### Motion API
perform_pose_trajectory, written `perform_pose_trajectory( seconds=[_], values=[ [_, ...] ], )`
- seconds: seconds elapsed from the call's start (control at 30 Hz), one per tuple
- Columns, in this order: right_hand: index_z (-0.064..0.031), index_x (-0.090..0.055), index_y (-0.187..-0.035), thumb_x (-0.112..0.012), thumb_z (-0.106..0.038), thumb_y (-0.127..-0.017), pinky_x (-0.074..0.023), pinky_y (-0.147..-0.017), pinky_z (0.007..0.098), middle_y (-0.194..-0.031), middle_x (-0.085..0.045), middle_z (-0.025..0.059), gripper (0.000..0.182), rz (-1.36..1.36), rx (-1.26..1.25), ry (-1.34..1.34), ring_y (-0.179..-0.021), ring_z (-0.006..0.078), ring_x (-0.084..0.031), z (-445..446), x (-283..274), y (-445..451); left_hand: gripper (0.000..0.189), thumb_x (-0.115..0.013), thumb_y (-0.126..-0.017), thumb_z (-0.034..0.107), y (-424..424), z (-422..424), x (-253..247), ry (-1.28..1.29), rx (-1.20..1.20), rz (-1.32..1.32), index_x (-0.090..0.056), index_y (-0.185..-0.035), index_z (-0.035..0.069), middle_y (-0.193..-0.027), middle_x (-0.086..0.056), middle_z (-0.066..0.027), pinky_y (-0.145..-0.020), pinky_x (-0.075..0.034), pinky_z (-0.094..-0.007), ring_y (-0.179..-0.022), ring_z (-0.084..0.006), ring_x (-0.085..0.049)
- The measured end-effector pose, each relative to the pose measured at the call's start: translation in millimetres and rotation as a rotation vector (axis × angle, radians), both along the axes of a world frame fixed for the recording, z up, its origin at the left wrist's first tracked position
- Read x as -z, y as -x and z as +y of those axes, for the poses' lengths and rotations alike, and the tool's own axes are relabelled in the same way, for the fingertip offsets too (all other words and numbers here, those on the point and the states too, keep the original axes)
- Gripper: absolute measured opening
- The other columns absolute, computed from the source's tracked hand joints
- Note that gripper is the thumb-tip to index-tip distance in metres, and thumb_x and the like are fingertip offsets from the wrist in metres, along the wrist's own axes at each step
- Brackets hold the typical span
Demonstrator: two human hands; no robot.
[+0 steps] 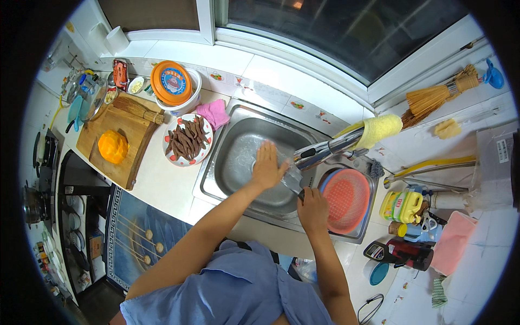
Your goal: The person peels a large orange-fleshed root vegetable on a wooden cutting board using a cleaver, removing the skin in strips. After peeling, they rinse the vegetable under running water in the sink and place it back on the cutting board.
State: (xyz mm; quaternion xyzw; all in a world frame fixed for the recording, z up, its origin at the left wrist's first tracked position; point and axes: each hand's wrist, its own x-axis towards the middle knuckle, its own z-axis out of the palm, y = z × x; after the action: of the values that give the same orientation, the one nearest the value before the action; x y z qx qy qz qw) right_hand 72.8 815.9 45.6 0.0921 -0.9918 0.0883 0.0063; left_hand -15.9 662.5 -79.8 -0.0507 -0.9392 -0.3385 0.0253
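My right hand (313, 210) grips the dark handle of a knife (291, 182) over the stainless steel sink (235, 162). The wide blade lies below the mouth of the chrome faucet (310, 156) and looks wet. Just left of the blade is my left hand (267, 166), its palm down, fingers extended and thumb apart, with nothing seen in it. Whether it touches the blade I cannot tell. Some water shows on the basin's floor. A yellow cloth (380, 129) is draped over the faucet's body.
Left of the sink, a plate (189, 162) holds brown strips near a pink cloth (213, 113). Farther left, a peeled orange vegetable (113, 146) rests on a wooden cutting board (142, 140). A red plastic colander (347, 201) sits in the sink's right part; a yellow jug (402, 206) stands beyond.
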Motion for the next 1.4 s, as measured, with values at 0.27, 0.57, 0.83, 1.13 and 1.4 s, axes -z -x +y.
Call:
perform_pose_trajectory(
  seconds=[0.27,0.57,0.83,1.13,1.4],
  values=[
    [-0.0017,-0.058,-0.102,-0.057,-0.024,-0.09,-0.0412,-0.043,0.0265,-0.071,-0.054,0.007,0.026,-0.851,0.58,1.115,-0.058,0.0148,-0.054,25,-9,-8,0.045,-0.049,-0.092,0.04,44,-67,39,-0.543,-0.299,-0.615,-0.057,-0.11,-0.001,-0.123,-0.054,-0.0223,-0.091,-0.041,-0.0419,-0.114,-0.0347,-0.051],
    [-0.002,-0.053,-0.101,-0.04,-0.034,-0.099,-0.0324,-0.037,0.0203,-0.069,-0.05,0.0052,0.035,-0.912,0.809,1.787,-0.048,0.0077,-0.04,-24,7,9,0.04,-0.035,-0.1,0.031,-44,-33,-70,-0.74,0.197,-0.097,-0.05,-0.123,0.001,-0.127,-0.05,-0.0194,-0.101,-0.033,-0.0391,-0.122,-0.0325,-0.044],
    [-0.0062,-0.049,-0.09,-0.036,-0.038,-0.099,-0.0325,-0.036,0.0225,-0.066,-0.048,0.0033,0.036,-0.729,0.674,1.637,-0.046,0.0092,-0.042,-54,3,-16,0.071,-0.02,-0.099,0.046,-53,10,-63,-0.494,0.374,-0.222,-0.016,-0.142,-0.011,-0.149,-0.01,-0.0296,-0.114,-0.007,-0.043,-0.141,-0.0391,-0.006],
    [-0.0041,-0.049,-0.103,-0.038,-0.036,-0.099,-0.0302,-0.035,0.0218,-0.069,-0.05,0.0057,0.034,-0.803,0.761,1.695,-0.045,0.0092,-0.04,-49,-12,-43,0.075,-0.032,-0.095,0.049,-17,33,-24,-0.223,0.09,0.018,-0.021,-0.141,-0.01,-0.146,-0.02,-0.0315,-0.112,-0.015,-0.0497,-0.137,-0.0442,-0.018],
    [-0.0014,-0.05,-0.108,-0.037,-0.039,-0.099,-0.0292,-0.035,0.0213,-0.067,-0.049,0.0055,0.041,-0.931,0.768,1.643,-0.044,0.0076,-0.038,-9,-51,-83,0.069,-0.041,-0.093,0.046,36,9,43,0.014,0.055,-0.196,-0.029,-0.14,-0.004,-0.144,-0.03,-0.0276,-0.109,-0.02,-0.0532,-0.135,-0.0418,-0.027]
  ],
)
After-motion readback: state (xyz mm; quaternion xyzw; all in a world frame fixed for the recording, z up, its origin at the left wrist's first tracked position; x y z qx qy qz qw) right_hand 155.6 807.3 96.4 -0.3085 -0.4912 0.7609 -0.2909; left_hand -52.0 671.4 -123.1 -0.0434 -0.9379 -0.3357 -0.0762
